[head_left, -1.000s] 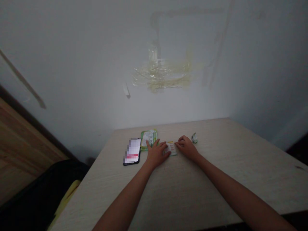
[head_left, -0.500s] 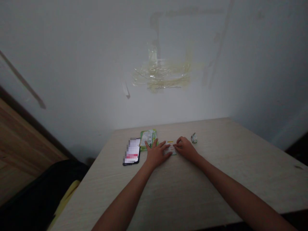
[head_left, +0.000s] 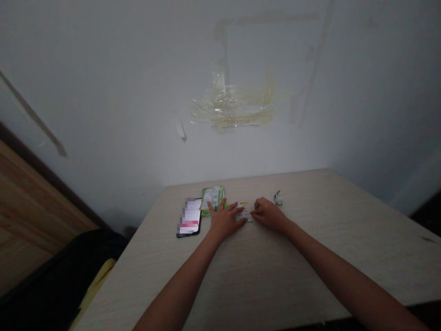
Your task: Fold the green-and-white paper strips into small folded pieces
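Observation:
A small flat printed packet or card (head_left: 245, 212), pale with a yellow strip along its top, lies on the table between my two hands. My left hand (head_left: 223, 221) rests with fingers spread, its thumb and fingertips on the packet's left side. Fingers of that hand also reach over the near edge of a green and white packet (head_left: 210, 198). At the small packet's right edge, my right hand (head_left: 268, 213) has its fingers curled and pinched together. What is between those fingertips is too small to make out.
A phone (head_left: 190, 218) with a lit, partly blurred screen lies left of the green packet. Beyond my right hand sits a small crumpled wrapper (head_left: 278, 198). The pale wooden table (head_left: 262, 280) meets a wall (head_left: 138, 115) bearing old clear tape (head_left: 234, 108).
My right hand has shifted slightly to the right along the small packet, uncovering more of its right side. My left hand has stayed in place.

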Demonstrator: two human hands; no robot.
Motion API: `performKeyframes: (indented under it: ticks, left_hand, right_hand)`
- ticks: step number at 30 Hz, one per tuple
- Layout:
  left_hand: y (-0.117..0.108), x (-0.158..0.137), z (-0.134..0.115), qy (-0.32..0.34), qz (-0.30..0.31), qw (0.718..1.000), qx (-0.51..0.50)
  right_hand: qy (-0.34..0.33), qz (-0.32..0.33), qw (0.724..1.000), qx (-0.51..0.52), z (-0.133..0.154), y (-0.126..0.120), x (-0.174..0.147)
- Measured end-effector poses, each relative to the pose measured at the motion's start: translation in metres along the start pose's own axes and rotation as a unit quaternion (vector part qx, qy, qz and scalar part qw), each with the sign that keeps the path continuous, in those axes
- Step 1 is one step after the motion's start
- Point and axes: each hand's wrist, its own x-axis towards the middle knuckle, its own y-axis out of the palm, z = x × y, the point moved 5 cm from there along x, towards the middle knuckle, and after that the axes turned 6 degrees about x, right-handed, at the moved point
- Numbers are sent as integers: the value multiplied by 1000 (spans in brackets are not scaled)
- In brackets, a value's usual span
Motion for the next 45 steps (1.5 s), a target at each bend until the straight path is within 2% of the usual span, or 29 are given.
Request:
performKeyframes:
  ticks: [8,15,34,45]
  left_hand:
    - [1,-1,-1,1,-12,1000,2]
    - [0,-1,0,0,-9,1000,6]
    - [4,-1,1,3,-16,1000,19]
    - [5,-1,0,0,-5,1000,16]
  right_hand:
    - [-40,30,998,37,1,-3,-4]
    - [-59,30,995,75,2,-6,-6]
    - [-16,79,973,217,-19,5,-9]
    - [12,68,957,283,-26,9,-10]
